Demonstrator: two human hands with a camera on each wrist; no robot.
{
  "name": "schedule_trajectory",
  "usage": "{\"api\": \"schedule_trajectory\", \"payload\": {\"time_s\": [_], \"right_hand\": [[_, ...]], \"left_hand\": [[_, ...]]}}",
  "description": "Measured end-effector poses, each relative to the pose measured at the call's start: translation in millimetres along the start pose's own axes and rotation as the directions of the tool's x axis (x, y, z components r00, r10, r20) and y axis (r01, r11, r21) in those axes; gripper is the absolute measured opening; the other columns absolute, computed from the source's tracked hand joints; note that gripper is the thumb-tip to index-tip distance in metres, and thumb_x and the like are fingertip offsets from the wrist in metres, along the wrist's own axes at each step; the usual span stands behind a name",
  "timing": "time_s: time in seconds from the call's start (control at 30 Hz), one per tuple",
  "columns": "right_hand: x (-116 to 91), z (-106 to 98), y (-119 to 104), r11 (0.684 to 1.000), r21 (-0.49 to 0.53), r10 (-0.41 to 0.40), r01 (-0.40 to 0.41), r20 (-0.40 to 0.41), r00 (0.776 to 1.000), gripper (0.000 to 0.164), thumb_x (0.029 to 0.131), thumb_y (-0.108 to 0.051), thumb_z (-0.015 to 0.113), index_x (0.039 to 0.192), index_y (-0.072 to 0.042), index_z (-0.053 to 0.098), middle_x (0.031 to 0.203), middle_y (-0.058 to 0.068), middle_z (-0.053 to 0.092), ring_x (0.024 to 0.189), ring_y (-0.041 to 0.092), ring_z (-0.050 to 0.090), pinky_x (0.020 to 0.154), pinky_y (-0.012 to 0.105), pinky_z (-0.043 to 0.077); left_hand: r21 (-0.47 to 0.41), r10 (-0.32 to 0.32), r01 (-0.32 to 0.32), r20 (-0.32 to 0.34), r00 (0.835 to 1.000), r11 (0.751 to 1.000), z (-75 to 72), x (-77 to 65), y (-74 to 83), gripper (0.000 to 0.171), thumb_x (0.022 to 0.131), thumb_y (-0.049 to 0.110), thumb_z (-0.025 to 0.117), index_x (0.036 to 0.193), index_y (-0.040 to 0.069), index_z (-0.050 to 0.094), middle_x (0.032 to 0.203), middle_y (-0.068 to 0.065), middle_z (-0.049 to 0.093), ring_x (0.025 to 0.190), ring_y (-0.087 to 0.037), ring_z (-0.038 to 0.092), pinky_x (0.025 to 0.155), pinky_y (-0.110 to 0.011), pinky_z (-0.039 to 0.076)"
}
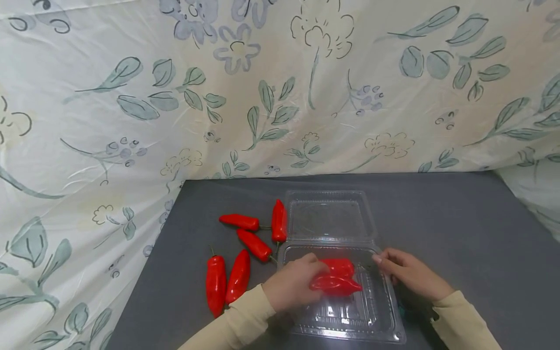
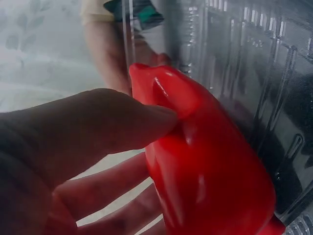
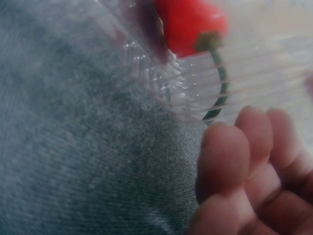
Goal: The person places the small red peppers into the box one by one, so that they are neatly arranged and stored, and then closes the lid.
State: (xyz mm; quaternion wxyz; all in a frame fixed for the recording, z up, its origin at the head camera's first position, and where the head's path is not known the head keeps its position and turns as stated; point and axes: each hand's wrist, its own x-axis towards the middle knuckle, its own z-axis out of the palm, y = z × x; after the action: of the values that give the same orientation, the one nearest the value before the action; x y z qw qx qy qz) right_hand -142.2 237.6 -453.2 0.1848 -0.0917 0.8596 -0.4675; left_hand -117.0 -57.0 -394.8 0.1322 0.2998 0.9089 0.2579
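Thumb and fingers of my left hand (image 1: 296, 282) grip a glossy red pepper (image 1: 336, 286) low over the clear plastic clamshell container (image 1: 345, 329). Just beyond it, another red pepper (image 1: 339, 266) lies inside the same tray half. In the left wrist view, the thumb presses on the side of the gripped pepper (image 2: 210, 166). My right hand (image 1: 413, 272) holds the container's right rim near its hinge-side corner, thumb and index finger at the edge. The right wrist view shows its bent fingers below a pepper (image 3: 188, 24) with a curved green stem, behind the clear wall.
Left of the container, several more red peppers lie on the dark grey table (image 1: 463, 218), among them an upright-pointing one (image 1: 279, 221) touching the lid's side. The open lid (image 1: 330, 216) lies flat behind the tray. A floral cloth (image 1: 262, 97) hangs behind.
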Motion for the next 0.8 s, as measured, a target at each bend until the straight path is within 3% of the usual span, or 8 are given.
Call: {"api": "schedule_trajectory", "payload": {"time_s": [0.47, 0.8], "right_hand": [[1, -1, 0, 0.999, 0.005, -0.032, 0.032, 0.007, 0.999, 0.028, 0.097, -0.034, 0.054, 0.088, -0.007, 0.055, 0.074, 0.006, 0.055, 0.067, 0.017, 0.055, 0.059, 0.029, 0.045], [2, 0, 2, 0.999, 0.013, -0.037, 0.037, -0.002, 0.999, 0.030, 0.097, -0.033, 0.054, 0.086, -0.006, 0.054, 0.072, 0.005, 0.054, 0.065, 0.015, 0.053, 0.058, 0.028, 0.044]], "left_hand": [[0.161, 0.037, -0.038, 0.011, 0.999, 0.986, 11.3, 9.4, 5.6, 0.038, 0.077, 0.019, 0.077, 0.113, 0.011, 0.066, 0.086, 0.002, 0.053, 0.059, -0.002, 0.046, 0.054, -0.013, 0.039], [0.260, 0.034, -0.046, 0.050, 0.998, 0.964, 14.6, 16.7, 4.6, 0.037, 0.075, 0.020, 0.078, 0.109, 0.011, 0.066, 0.087, 0.000, 0.056, 0.063, -0.005, 0.049, 0.056, -0.014, 0.041]]}}
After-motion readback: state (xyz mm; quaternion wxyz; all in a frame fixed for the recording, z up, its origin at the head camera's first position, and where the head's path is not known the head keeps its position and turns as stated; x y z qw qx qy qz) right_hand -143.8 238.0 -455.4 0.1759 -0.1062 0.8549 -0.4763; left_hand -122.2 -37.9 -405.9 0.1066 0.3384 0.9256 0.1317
